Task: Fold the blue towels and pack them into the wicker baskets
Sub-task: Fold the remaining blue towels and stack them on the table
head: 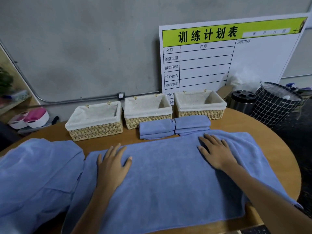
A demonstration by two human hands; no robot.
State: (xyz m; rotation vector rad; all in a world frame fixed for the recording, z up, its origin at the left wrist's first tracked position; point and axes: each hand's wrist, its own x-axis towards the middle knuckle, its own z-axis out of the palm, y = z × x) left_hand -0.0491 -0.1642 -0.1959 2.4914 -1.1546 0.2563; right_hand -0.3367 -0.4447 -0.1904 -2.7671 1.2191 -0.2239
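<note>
A large blue towel (165, 179) lies spread across the wooden table (131, 137) in front of me. My left hand (112, 164) presses flat on its left part, fingers straight and spread. My right hand (217, 152) rests flat near its far right edge. Two folded blue towels (156, 128) (191, 124) lie side by side behind it. Three lined wicker baskets stand in a row at the back: left (96, 130), middle (133, 122), right (217, 114); I see nothing in them. A heap of loose blue towels (37, 174) lies at the left.
A white schedule board (253, 56) leans on the grey wall behind the baskets. Right of the table stand a metal bin (242, 102) and a black grid-pattern hamper (275, 105). Pink and white tubs (32, 118) sit low at the left, beside a shelf.
</note>
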